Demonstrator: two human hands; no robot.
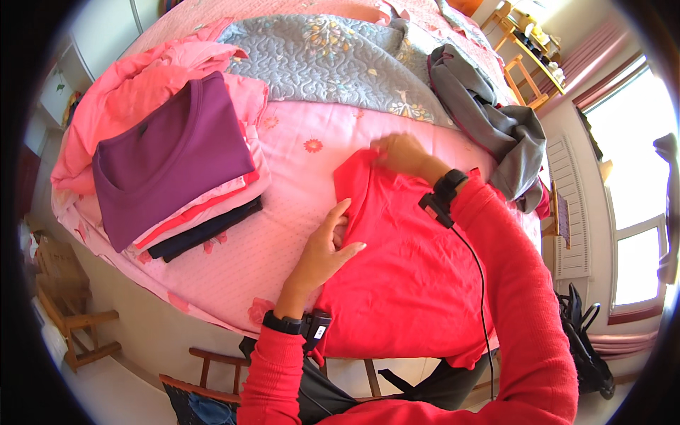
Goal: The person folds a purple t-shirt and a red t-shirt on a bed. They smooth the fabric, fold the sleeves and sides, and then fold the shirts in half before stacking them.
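A red cloth garment (404, 265) lies spread on the pink flowered bed sheet (297, 212), its lower edge over the bed's near edge. My right hand (401, 152) is at the garment's far edge, fingers bent and somewhat blurred; whether it grips the cloth is unclear. At the garment's left edge is my left hand (324, 252), thumb and fingers apart, with nothing held between them. To the left, a folded purple top (175, 159) tops a stack of folded clothes, with dark folded cloth (207, 228) at the bottom.
A grey quilted cover (329, 64) lies across the bed beyond the garment. Grey clothing (494, 117) is heaped at the right. Behind the stack is a bunched pink quilt (133, 79). A wooden chair (212, 361) stands at the near edge. A black cable hangs from the right wrist device.
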